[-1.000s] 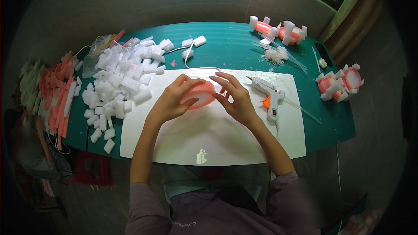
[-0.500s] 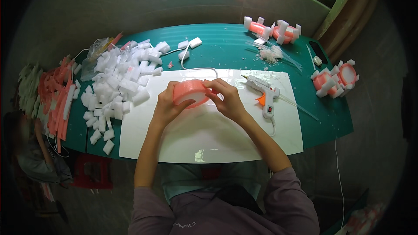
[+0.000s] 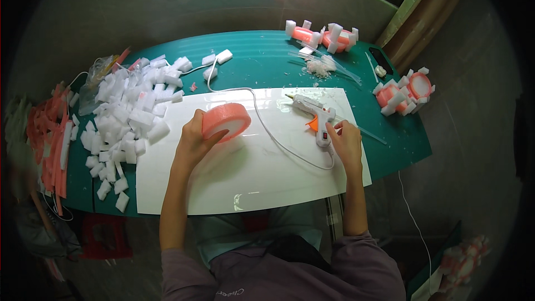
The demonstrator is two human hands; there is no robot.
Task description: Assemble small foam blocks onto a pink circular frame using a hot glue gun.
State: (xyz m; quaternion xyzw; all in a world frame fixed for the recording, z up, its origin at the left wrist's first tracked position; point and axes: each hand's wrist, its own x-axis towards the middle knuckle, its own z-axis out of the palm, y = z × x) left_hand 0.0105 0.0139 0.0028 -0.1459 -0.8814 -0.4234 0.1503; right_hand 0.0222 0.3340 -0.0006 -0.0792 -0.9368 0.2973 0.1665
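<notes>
A thick coral-pink foam ring (image 3: 227,120) with a white disc inside is tilted up over the white board. My left hand (image 3: 193,138) is closed round its left side, thumb across the white face. On the right of the board lies a white hot glue gun (image 3: 313,112) with an orange trigger, its nozzle pointing to the far left. My right hand (image 3: 348,138) is right beside the gun's handle, fingers bent and slightly apart, not wrapped round it. Whether the fingertips touch the handle is hard to see.
The white board (image 3: 267,184) lies on a green table (image 3: 245,47). Left are a heap of white foam blocks (image 3: 131,103) and pink foam strips (image 3: 51,128). Pink-and-white foam pieces (image 3: 338,38) stand far right, near clear glue sticks (image 3: 348,71). The gun's white cord (image 3: 273,136) crosses the board.
My right hand has let go of the foam ring and moved right to the glue gun's handle. My left hand keeps the ring. The whole view has shifted slightly.
</notes>
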